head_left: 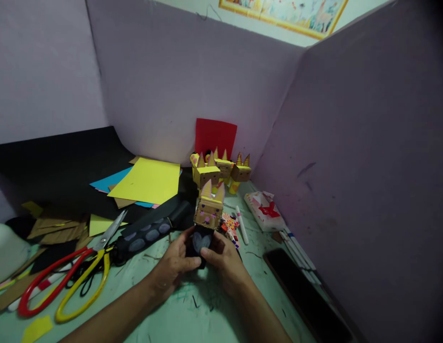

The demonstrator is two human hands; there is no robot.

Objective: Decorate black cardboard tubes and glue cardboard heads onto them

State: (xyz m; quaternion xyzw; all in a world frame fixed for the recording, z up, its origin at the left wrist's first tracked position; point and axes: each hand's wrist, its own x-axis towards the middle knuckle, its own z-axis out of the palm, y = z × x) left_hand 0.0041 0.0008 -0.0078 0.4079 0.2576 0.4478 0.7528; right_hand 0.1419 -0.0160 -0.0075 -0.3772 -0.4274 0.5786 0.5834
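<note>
Between my two hands a small cardboard figure point(209, 212) stands upright, with a box-shaped head, pointed pink-and-yellow ears and a black body bearing a grey heart point(201, 241). My left hand point(180, 259) grips the black body from the left, thumb across its front. From the right, my right hand point(221, 255) closes on the same body, its thumb by the heart's lower edge. The fingers behind the body are partly hidden. Just behind are several similar cardboard figures point(242, 173) with yellow bodies. A patterned paper piece point(231, 226) lies right of the held figure.
Scissors point(99, 247) with red and yellow handles lie open at left, beside a dark umbrella-like roll point(146, 236). Yellow paper point(153, 181) tops a sheet pile. At right are a white marker point(242, 226), a tissue pack point(264, 212) and a phone point(303, 295). Purple panels point(192, 71) enclose the table.
</note>
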